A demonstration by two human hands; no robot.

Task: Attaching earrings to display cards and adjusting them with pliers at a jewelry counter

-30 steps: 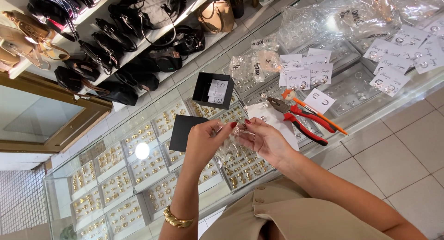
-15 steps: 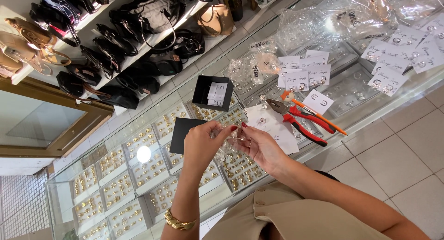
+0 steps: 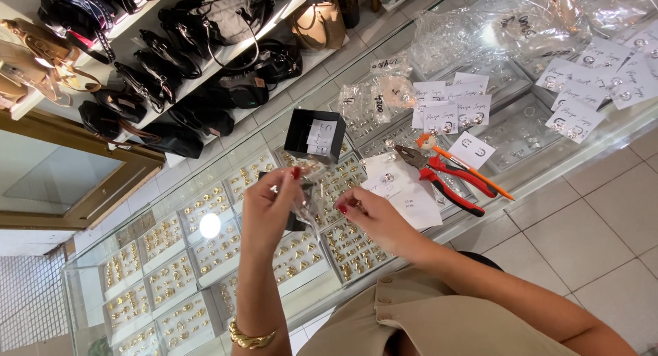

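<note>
My left hand (image 3: 271, 209) holds up a small clear plastic bag (image 3: 310, 195) above the glass jewellery counter (image 3: 205, 260). My right hand (image 3: 373, 215) is just right of the bag, fingertips pinched at about its edge; whether they hold a small piece I cannot tell. A gold bracelet sits on my left wrist. Behind the bag lies a flat black box lid (image 3: 295, 222), mostly hidden. An open black box (image 3: 314, 135) with white cards stands a little further back.
Red-handled pliers (image 3: 449, 181) and an orange pen (image 3: 469, 167) lie on white cards (image 3: 404, 188) to the right. More jewellery cards (image 3: 579, 116) and clear bags (image 3: 480, 34) cover the far right. Dark handbags (image 3: 205, 27) line shelves behind. Tiled floor at lower right.
My hands have drawn slightly apart, the left one lifting the clear bag a little; the view has shifted somewhat.
</note>
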